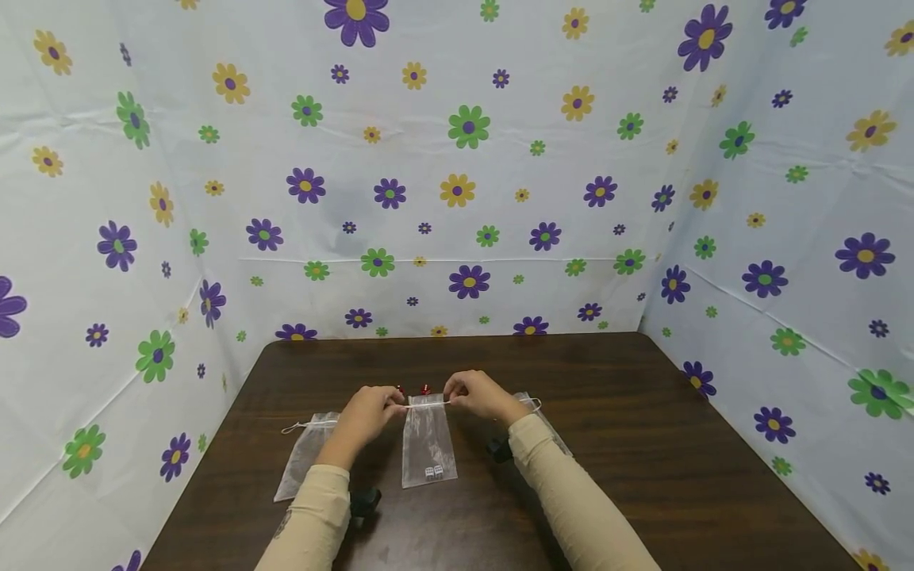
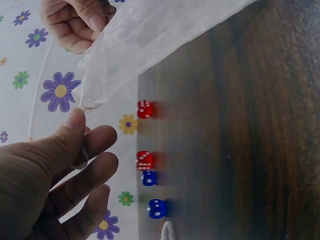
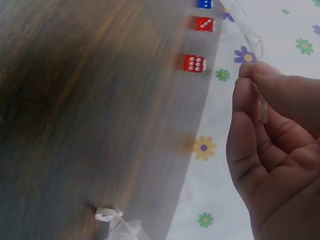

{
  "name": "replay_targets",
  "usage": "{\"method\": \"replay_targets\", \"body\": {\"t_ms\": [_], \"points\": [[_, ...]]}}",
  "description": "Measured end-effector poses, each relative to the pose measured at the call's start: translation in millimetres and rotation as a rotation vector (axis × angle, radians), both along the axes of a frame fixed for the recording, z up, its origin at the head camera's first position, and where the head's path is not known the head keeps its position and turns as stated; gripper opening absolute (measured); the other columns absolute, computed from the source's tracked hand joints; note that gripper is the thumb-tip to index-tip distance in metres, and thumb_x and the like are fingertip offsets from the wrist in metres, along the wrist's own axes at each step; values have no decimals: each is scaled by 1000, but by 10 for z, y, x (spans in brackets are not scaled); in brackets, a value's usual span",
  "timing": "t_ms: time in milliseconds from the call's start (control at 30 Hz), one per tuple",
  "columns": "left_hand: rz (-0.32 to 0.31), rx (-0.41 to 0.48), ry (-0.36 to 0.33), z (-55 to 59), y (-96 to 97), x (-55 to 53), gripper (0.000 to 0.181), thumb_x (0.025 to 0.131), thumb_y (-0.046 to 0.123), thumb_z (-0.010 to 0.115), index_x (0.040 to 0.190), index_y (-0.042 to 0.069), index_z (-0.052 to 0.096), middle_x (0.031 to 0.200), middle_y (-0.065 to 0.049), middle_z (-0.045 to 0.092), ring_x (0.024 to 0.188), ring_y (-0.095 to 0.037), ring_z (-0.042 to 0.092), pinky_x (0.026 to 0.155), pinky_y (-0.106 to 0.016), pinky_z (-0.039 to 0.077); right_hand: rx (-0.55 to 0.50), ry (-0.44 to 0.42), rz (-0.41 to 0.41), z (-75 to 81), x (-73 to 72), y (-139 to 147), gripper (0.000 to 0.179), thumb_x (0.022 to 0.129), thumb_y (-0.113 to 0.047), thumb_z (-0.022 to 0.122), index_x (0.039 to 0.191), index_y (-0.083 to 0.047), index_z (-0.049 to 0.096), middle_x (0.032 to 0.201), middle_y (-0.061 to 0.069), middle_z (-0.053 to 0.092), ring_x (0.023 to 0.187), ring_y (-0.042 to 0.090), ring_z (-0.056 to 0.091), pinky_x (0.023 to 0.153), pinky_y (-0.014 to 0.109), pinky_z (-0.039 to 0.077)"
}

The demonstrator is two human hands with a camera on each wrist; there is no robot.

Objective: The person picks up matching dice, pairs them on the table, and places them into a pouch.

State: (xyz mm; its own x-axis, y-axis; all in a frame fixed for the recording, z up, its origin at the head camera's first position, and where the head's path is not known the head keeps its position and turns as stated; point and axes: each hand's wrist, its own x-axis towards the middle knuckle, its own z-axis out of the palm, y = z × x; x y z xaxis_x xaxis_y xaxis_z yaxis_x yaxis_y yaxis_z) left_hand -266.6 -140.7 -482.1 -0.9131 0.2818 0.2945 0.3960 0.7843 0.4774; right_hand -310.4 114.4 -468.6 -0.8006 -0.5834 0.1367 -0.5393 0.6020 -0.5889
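A sheer white drawstring pouch (image 1: 428,444) hangs between both hands, with small white dice (image 1: 434,472) showing near its bottom. Its cord (image 1: 426,405) runs taut across the gathered mouth. On the left end, my left hand (image 1: 371,412) pinches the cord between thumb and forefinger; a loop of it dangles past the fingers in the left wrist view. At the other end my right hand (image 1: 481,394) pinches the cord, its short tail (image 3: 264,107) poking out below the fingertips.
Beyond the pouch, red dice (image 2: 145,109) and blue dice (image 2: 157,208) sit on the dark wooden table (image 1: 643,444). Another sheer pouch (image 1: 303,460) lies on the left, and one more (image 1: 550,424) lies partly behind the right forearm. Flower-printed sheeting (image 1: 457,222) surrounds the table's far sides.
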Motion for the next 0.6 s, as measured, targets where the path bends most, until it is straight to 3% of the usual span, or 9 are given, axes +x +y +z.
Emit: {"method": "replay_targets", "body": {"t_ms": [333,600], "points": [[17,-22,13,-69,-3,-41,4,92,14,74,89,13,77,79,4,69,68,-10,56,68,-35,53,18,24,-25,-56,-42,42,6,94,-2,71,90,-6,73,86,1,70,78,10,61,73,28,52],[11,80,-11,-101,-27,-72,10,92,6,72,83,10,72,69,2,63,60,-9,55,61,-31,49,-29,34,-44,-111,-106,113,10,91,-1,74,85,-9,73,83,-2,70,75,8,60,71,26,53]]}}
